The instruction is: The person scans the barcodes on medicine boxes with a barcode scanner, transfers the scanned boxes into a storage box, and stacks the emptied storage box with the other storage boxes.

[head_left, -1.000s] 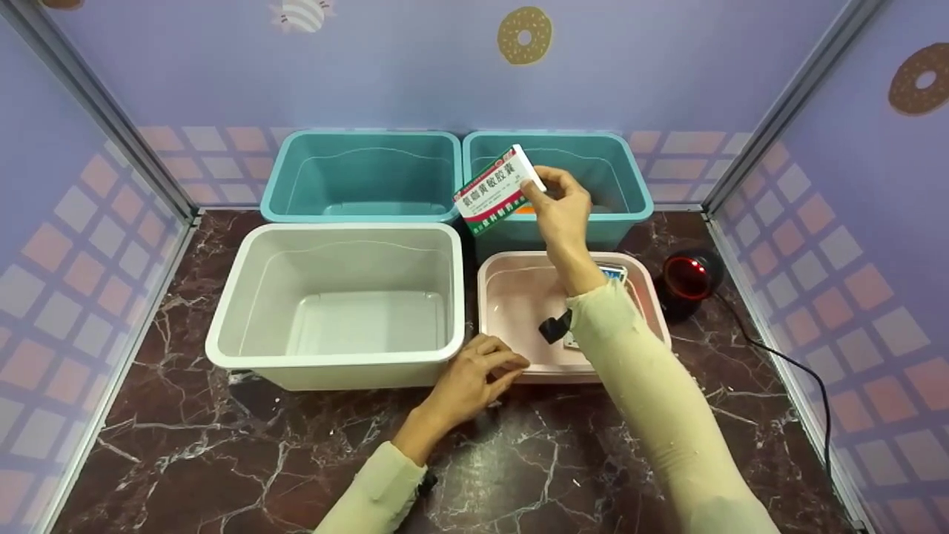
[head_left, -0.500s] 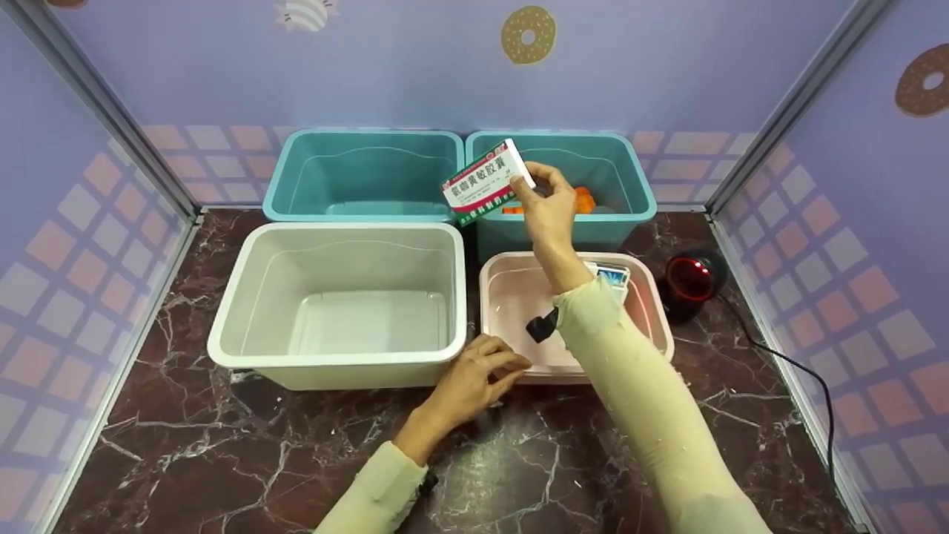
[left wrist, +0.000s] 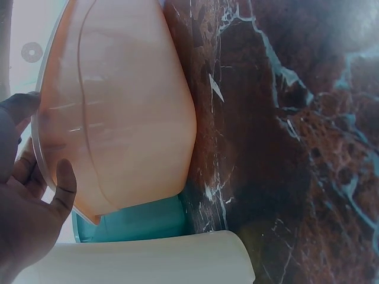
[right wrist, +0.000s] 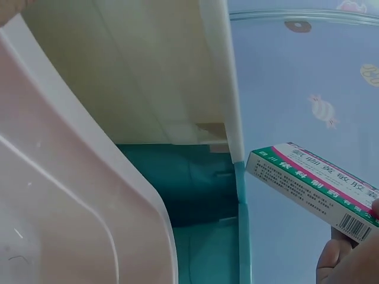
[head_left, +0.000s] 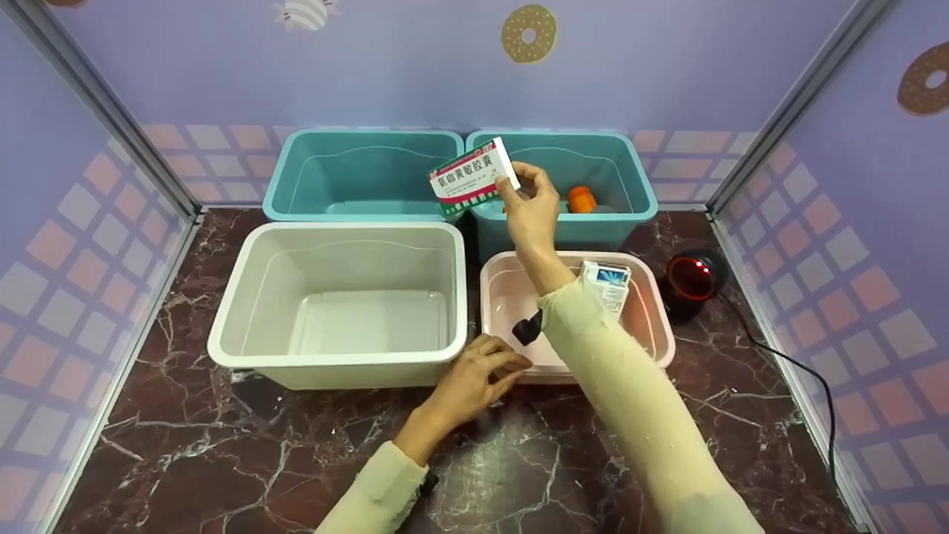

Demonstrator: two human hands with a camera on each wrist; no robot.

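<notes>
My right hand (head_left: pixel 532 208) pinches a white, green and red medicine box (head_left: pixel 471 178) by its right end. The box is tilted, held over the adjoining rims of the two teal bins at the back. In the right wrist view, the barcode side of the medicine box (right wrist: pixel 314 183) shows near the fingers. My left hand (head_left: pixel 474 374) grips the near left corner of the pink bin (head_left: pixel 511 297). In the left wrist view its thumb lies outside the pink bin's wall (left wrist: pixel 136 106), with other fingers behind the rim. Inside the pink bin lies a small box with a blue picture (head_left: pixel 609 285).
A white bin (head_left: pixel 245 297) stands left of the pink one. Behind are a left teal bin (head_left: pixel 326 178) and a right teal bin (head_left: pixel 600 163) with orange items (head_left: pixel 581 199). A black device (head_left: pixel 689 282) glowing red, with a cable, sits at right.
My right hand has carried the medicine box leftward, from over the right teal bin toward the left one. More of the orange items and of the small box shows. The left hand stays put.
</notes>
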